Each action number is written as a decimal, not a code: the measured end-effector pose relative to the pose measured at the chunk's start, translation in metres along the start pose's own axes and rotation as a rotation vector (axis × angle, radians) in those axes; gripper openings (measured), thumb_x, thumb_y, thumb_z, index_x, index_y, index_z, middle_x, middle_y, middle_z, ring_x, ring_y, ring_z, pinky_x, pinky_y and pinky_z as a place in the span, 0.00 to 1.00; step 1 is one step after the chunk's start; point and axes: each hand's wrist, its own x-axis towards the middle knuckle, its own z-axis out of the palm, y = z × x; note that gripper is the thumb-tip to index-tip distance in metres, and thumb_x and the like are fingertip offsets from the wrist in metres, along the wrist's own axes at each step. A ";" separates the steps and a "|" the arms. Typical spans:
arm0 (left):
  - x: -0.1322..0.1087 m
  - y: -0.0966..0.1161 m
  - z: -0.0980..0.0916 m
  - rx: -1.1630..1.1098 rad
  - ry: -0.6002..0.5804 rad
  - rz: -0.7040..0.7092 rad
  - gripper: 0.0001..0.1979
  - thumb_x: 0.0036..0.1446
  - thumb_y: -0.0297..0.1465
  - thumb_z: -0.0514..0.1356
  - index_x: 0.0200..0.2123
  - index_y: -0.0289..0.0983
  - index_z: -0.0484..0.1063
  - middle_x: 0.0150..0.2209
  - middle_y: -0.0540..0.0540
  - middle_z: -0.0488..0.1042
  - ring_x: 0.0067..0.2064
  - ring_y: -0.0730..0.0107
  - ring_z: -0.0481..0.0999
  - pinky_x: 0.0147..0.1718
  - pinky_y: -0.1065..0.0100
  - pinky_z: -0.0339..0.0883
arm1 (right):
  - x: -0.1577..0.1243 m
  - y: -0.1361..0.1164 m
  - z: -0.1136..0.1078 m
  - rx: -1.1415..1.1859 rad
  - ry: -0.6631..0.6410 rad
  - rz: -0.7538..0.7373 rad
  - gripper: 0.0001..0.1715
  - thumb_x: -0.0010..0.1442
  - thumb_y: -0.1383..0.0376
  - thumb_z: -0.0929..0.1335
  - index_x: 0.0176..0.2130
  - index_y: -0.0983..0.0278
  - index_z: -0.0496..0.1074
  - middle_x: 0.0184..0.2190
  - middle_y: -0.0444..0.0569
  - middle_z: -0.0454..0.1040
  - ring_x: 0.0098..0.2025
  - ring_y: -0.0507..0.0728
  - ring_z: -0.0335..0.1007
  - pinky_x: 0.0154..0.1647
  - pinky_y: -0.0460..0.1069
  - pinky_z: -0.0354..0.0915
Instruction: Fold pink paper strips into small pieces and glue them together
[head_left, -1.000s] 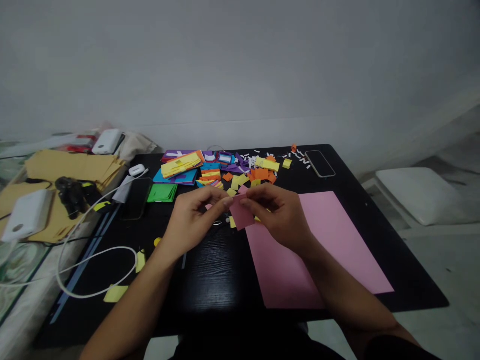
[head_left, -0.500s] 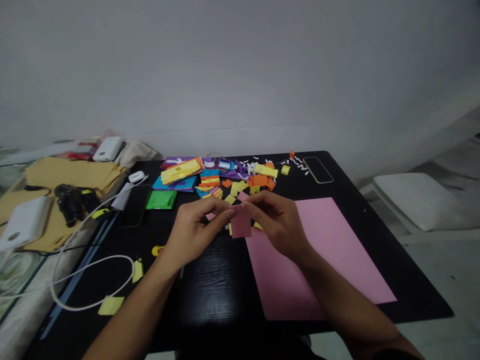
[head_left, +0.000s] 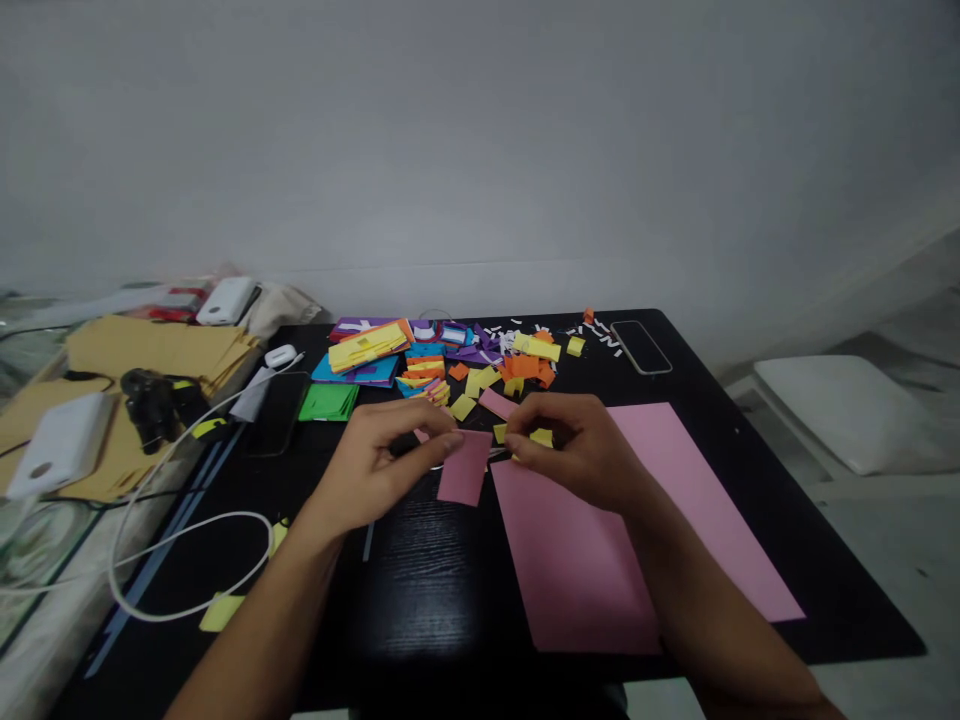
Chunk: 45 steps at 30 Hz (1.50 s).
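Small pink rectangular paper piece (head_left: 466, 472) now hangs pinched in the left hand (head_left: 379, 465) alone, over the black wood-grained desk (head_left: 420, 590), left of the large pink paper sheet (head_left: 574, 560); the curled right hand (head_left: 585, 455) has let go, leaving the left its only support; whether the right grips anything, I cannot tell

1. Large pink sheet (head_left: 577, 575): flat on black table (head_left: 420, 595).
2. Left hand (head_left: 371, 465): left of sheet, pinching small pink paper (head_left: 465, 470) by a top corner.
3. Right hand (head_left: 589, 455): above sheet's far left corner, apart from small paper; grip unclear.
4. Orange scraps (head_left: 525, 368), green papers (head_left: 328, 402): beyond sheet, leftward.
5. Phone (head_left: 641, 347): beyond sheet's far edge.
6. White seat (head_left: 817, 415): right of sheet.
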 end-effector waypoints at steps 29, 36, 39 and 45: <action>0.000 -0.015 -0.003 0.128 0.084 -0.021 0.03 0.66 0.31 0.66 0.40 0.39 0.81 0.35 0.47 0.84 0.36 0.67 0.83 0.37 0.67 0.75 | 0.005 0.011 0.002 0.168 0.052 0.112 0.12 0.60 0.56 0.79 0.34 0.62 0.82 0.30 0.46 0.82 0.30 0.53 0.79 0.31 0.48 0.76; 0.000 -0.015 0.009 0.013 -0.026 0.021 0.15 0.67 0.28 0.65 0.55 0.41 0.80 0.44 0.44 0.86 0.41 0.67 0.84 0.44 0.65 0.79 | 0.007 0.018 0.016 0.366 0.033 0.197 0.17 0.58 0.55 0.81 0.42 0.60 0.82 0.31 0.44 0.83 0.30 0.53 0.81 0.32 0.48 0.79; 0.001 -0.014 0.008 0.048 -0.013 0.031 0.11 0.66 0.28 0.65 0.51 0.41 0.82 0.41 0.45 0.86 0.38 0.69 0.83 0.40 0.67 0.78 | 0.007 0.016 0.015 0.354 0.016 0.165 0.12 0.61 0.56 0.78 0.39 0.61 0.82 0.30 0.44 0.82 0.30 0.51 0.79 0.33 0.47 0.78; 0.001 -0.020 0.015 0.034 0.145 -0.074 0.03 0.65 0.32 0.68 0.41 0.39 0.81 0.35 0.47 0.83 0.34 0.69 0.79 0.34 0.68 0.72 | 0.005 0.010 0.014 0.278 -0.069 0.095 0.09 0.63 0.61 0.76 0.44 0.61 0.83 0.34 0.46 0.82 0.34 0.52 0.79 0.36 0.48 0.76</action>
